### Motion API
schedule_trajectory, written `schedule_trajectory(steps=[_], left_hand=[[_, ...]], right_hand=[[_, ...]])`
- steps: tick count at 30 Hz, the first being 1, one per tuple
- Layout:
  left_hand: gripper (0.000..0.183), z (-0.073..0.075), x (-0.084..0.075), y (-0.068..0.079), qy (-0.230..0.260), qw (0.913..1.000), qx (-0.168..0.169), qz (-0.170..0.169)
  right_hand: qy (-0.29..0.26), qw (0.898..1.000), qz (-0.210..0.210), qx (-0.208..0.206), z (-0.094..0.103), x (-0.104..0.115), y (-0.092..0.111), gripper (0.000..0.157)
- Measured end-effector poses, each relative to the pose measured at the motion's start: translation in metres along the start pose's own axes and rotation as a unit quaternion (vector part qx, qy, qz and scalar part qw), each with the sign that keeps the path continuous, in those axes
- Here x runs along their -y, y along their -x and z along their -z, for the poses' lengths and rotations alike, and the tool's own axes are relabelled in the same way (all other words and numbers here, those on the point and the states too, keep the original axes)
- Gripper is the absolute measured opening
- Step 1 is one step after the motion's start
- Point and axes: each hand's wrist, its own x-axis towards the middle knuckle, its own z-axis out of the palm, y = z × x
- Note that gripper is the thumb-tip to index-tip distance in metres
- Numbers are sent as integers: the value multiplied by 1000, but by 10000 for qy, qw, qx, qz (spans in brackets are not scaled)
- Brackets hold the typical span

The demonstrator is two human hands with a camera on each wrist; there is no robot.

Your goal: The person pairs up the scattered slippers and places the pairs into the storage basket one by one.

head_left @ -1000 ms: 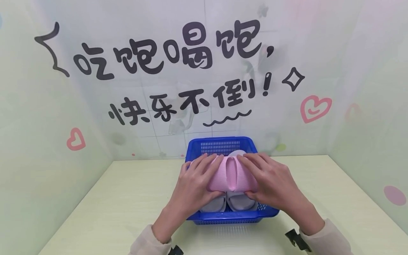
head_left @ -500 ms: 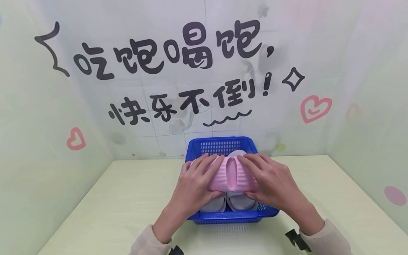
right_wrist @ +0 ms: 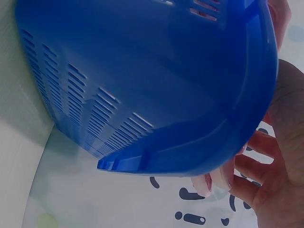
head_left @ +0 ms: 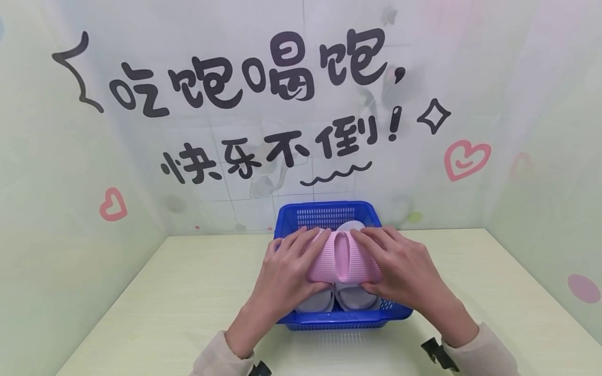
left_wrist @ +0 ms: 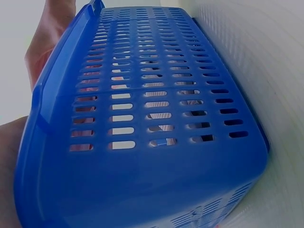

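Note:
My left hand (head_left: 289,269) and right hand (head_left: 402,266) grip a pair of pink ribbed slippers (head_left: 322,263) from either side in the head view. Fingers lie over the top, with thumbs at the lower edge. A narrow upright gap shows in the middle of the pink pair. The slippers are at the mouth of a blue plastic basket (head_left: 348,317). Below them, light grey slippers (head_left: 357,297) lie inside it, partly covered. Both wrist views mostly show the slotted walls of the basket (left_wrist: 142,180), with the right hand (right_wrist: 280,175) beyond its rim in the right wrist view.
The basket stands on a pale wooden table (head_left: 197,292), close to the printed back wall (head_left: 235,203). Side walls (head_left: 555,209) enclose the table at left and right. Black wrist mounts (head_left: 438,354) sit by the sleeves (head_left: 486,352).

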Motion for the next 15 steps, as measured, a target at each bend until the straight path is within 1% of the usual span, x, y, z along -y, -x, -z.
schedule_trajectory(steps=[8, 15], left_hand=[[100, 1, 1, -2, 108, 9998, 20, -162], [101, 1, 0, -1, -70, 9999, 51, -75]], right_hand=[[-85, 10000, 11, 49, 0, 0, 1, 98], [-27, 10000, 34, -22, 0, 1, 0, 97]])
